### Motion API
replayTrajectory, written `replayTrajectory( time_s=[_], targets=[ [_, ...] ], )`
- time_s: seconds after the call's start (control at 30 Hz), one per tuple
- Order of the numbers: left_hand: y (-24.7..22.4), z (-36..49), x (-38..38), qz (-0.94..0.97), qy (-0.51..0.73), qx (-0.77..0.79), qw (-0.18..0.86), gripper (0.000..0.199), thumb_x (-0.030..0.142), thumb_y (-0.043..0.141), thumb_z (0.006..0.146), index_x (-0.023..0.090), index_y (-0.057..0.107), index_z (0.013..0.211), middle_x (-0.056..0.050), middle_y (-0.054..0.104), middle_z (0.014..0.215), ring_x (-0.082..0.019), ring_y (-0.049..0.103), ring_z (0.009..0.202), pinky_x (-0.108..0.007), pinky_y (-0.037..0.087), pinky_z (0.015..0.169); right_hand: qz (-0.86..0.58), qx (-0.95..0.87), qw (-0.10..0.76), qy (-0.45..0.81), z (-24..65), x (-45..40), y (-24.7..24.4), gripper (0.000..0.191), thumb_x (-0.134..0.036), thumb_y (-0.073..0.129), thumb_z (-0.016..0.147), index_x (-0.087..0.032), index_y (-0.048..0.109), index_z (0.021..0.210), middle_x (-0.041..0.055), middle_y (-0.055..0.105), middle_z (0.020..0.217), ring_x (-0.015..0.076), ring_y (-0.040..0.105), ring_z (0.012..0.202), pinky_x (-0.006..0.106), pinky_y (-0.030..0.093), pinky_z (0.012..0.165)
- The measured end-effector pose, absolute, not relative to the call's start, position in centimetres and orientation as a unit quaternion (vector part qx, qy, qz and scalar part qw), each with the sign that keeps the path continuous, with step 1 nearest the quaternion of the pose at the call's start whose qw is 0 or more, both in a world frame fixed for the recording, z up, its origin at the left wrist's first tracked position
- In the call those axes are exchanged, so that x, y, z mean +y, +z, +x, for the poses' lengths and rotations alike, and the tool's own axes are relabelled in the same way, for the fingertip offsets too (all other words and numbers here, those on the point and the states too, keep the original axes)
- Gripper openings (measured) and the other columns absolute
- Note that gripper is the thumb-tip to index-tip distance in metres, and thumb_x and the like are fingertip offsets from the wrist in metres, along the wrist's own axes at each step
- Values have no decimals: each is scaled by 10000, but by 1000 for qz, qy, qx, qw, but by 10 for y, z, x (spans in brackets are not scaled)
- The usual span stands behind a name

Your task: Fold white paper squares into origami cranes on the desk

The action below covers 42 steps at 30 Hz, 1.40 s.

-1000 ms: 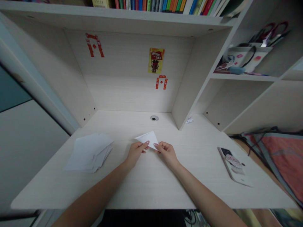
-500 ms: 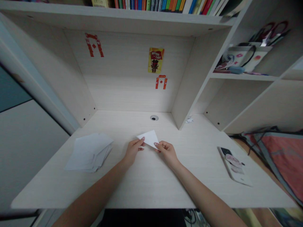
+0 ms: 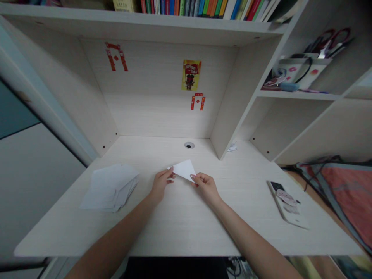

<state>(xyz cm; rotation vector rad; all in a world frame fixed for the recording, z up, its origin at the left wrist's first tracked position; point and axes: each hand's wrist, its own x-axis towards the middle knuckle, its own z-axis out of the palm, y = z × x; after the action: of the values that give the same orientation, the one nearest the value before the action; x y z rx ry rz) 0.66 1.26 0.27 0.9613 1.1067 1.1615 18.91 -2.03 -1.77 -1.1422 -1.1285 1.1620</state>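
Observation:
A small white folded paper is held between both hands above the middle of the desk. My left hand pinches its left corner between thumb and fingers. At the lower right corner of the paper, my right hand has its thumb on top and its fingers curled beneath. To the left, a loose stack of white sheets lies on the desk, touched by neither hand.
A phone lies on the right of the desk. Behind the paper is a round cable hole. An upright divider comes down at the back right. A red and grey bag sits beyond the right edge.
My left hand has shifted slightly left, toward the paper's outer corner. My right hand keeps its grip with hardly any movement.

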Motion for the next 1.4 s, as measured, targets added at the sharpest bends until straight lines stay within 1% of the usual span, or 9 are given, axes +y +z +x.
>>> replayTrajectory(
  time_s=[0.47,0.6,0.7,0.8,0.87,1.0,1.17,1.27,1.4],
  targets=[
    [-1,9,16,343,526,470,620,404,528,610,640,129,612,701,-25,617,637,-137,582,581,-257,448,563,-491,-470,534,502,194,-11,-25,313,-465,666,684,-155,640,647,-20,557,519,79,370,454,227,219,459],
    [4,12,12,399,496,464,616,513,593,541,692,131,664,877,-66,678,772,-159,610,645,-268,464,588,-511,-482,527,478,197,-5,-29,327,-482,666,669,-156,649,649,-23,564,508,76,371,438,220,222,451],
    [10,15,8,517,440,491,545,446,499,684,616,146,697,889,-66,699,827,-179,623,707,-253,459,618,-522,-520,505,450,202,-3,-24,356,-504,650,678,-153,685,728,0,612,562,93,436,465,219,278,464],
    [14,17,5,587,406,520,469,368,476,695,613,148,714,777,-33,677,655,-182,606,637,-244,437,590,-555,-593,464,354,224,-4,-7,431,-534,573,751,-188,680,985,65,694,836,166,585,685,262,417,621],
    [16,17,5,603,395,525,452,362,484,670,635,143,708,750,-33,682,665,-189,615,640,-245,442,595,-631,-629,407,201,253,-11,4,546,-558,543,770,-218,571,1197,104,659,1060,227,591,914,330,425,792],
    [19,17,6,605,382,538,446,418,484,645,661,130,699,876,-52,703,741,-214,645,725,-259,467,656,-840,-489,232,-35,335,-44,4,707,-585,493,789,-195,361,1364,174,362,1411,343,326,1278,486,275,991],
    [18,19,5,599,381,528,467,431,494,649,655,143,696,901,-63,715,865,-224,661,778,-268,487,697,-955,-264,114,-77,409,-85,-32,689,-544,468,807,-149,345,1358,242,313,1400,426,285,1270,583,233,955],
    [15,20,5,600,379,519,476,436,499,659,642,147,697,897,-60,715,878,-222,664,771,-262,490,687,-956,-261,122,-55,420,-91,-42,616,-507,458,823,-139,398,1314,249,425,1286,392,428,1159,528,344,876],
    [14,19,7,602,374,523,474,450,505,657,641,141,691,905,-61,713,864,-222,665,772,-255,489,675,-943,-282,164,-67,423,-87,-41,507,-446,451,843,-170,453,1268,229,490,1191,380,447,1132,553,352,852]
  ],
)
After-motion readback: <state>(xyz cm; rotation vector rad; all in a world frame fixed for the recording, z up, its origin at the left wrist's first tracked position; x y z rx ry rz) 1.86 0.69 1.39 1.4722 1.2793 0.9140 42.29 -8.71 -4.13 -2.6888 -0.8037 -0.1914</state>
